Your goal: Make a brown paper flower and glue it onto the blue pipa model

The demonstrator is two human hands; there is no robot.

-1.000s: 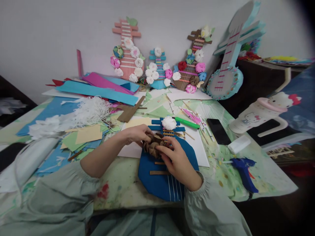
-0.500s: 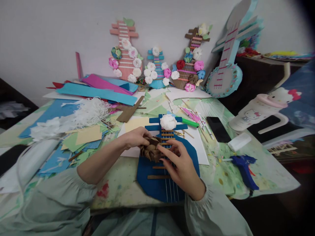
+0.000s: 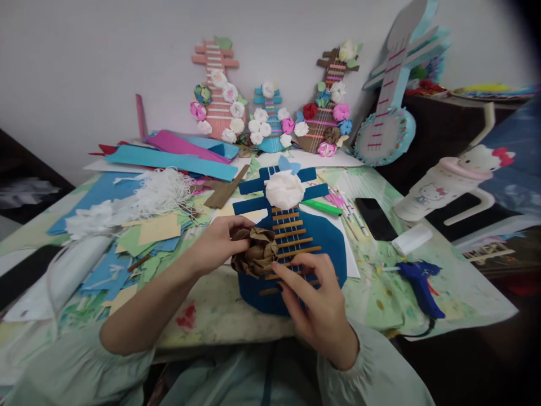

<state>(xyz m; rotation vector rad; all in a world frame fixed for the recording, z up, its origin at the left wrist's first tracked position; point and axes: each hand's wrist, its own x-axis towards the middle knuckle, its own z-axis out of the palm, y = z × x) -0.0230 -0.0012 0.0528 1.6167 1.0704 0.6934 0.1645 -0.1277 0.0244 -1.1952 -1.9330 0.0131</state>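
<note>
Handling comes first for me: the blue lute model [image 3: 332, 248] looks like thin card or foam sheet with stick frets and fine strings, so I judge it light, fairly stiff across the body yet easy to crease, with strings that would snag; the safest hold seems to be the bare edge of the rounded body, not the neck or the white flower [image 3: 284, 190] at the head; the brown paper flower [image 3: 253, 255] is soft folded paper that would crush under a hard squeeze, so it wants a light hold at its rim. The left hand [image 3: 217, 245] is curled round that flower, thumb and fingers pinching it against the model's left edge beside the frets; the right hand [image 3: 323, 310] lies over the lower body with fingers loosely spread, tips on the strings, and I cannot tell whether it grips from behind. The model sits at the near edge of the table [image 3: 211, 318], seemingly tipped up toward the camera; its long axis runs from the rounded end near the person to the head pointing away toward the wall. A blue glue gun [image 3: 418, 282] lies well apart on the right.
</note>
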